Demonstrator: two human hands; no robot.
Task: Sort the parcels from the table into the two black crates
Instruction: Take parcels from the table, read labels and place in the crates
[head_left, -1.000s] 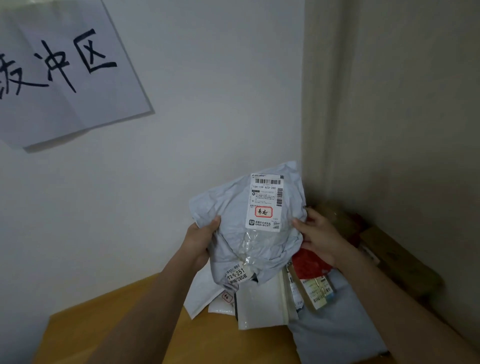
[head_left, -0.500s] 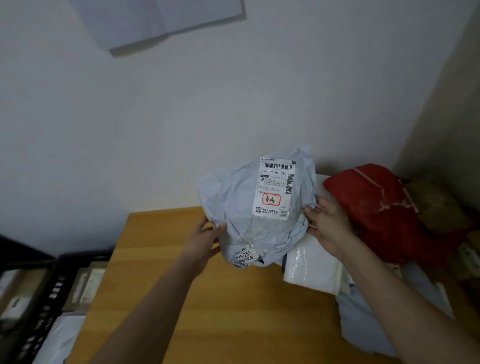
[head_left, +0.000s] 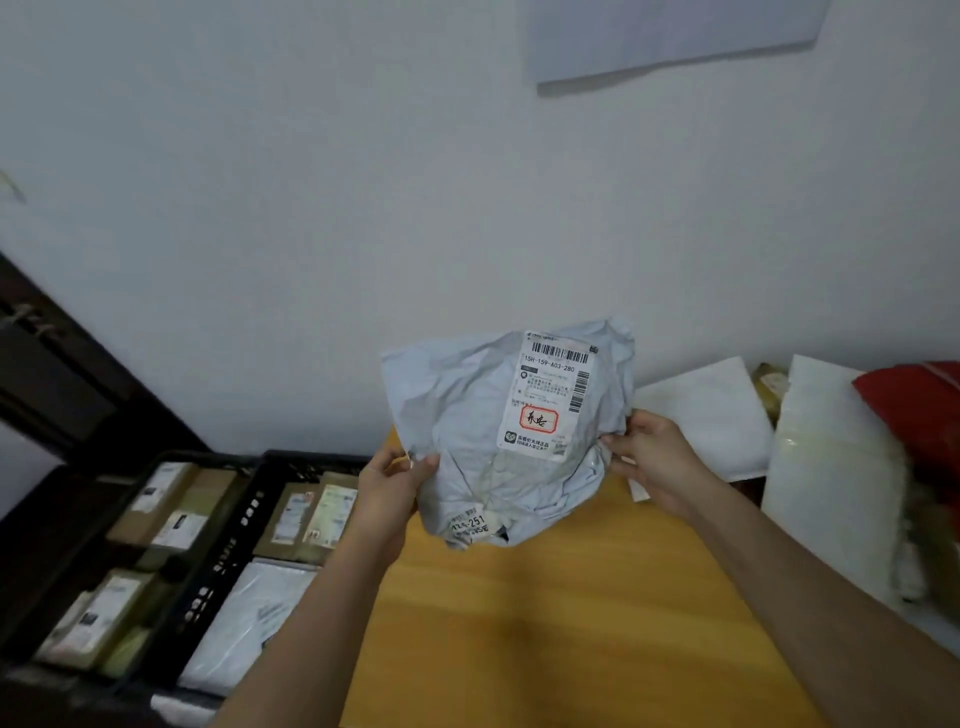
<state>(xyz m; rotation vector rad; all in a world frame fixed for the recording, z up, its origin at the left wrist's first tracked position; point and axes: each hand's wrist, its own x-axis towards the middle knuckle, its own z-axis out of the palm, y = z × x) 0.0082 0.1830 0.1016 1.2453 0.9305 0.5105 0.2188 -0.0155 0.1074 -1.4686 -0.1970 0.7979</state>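
Note:
I hold a crumpled grey parcel bag upright above the wooden table, its white shipping label with a red-framed stamp facing me. My left hand pinches its left edge and my right hand grips its right edge. Two black crates stand to the left of the table, below its top: the nearer one holds brown boxes and a white bag, the farther one holds several brown boxes. More parcels lie at the table's right: a white mailer, a white bag and a red bag.
A white wall rises right behind the table, with a paper sheet pinned high on it. Dark furniture stands at the left behind the crates.
My view has swung left. The parcel, held in both hands, has moved left over the table toward the crates, which now show fully; the parcel pile has slid to the right edge.

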